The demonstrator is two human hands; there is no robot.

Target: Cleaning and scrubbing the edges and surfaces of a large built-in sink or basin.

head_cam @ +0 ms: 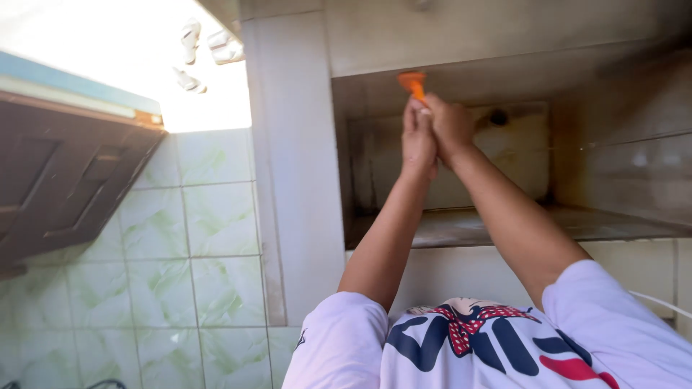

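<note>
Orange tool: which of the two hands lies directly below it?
The left hand, fingers pointing up to the orange tool; the right hand sits beside it, further right.

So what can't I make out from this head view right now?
- Orange tool: only its top shows; the rest is hidden inside the two hands, so its kind is unclear.
- Left hand and right hand: pressed together; each grip on the tool is hidden.
- Dark spot on the recess's back wall: too small to identify.
- Window area: overexposed, so the white pieces there are unreadable.
</note>
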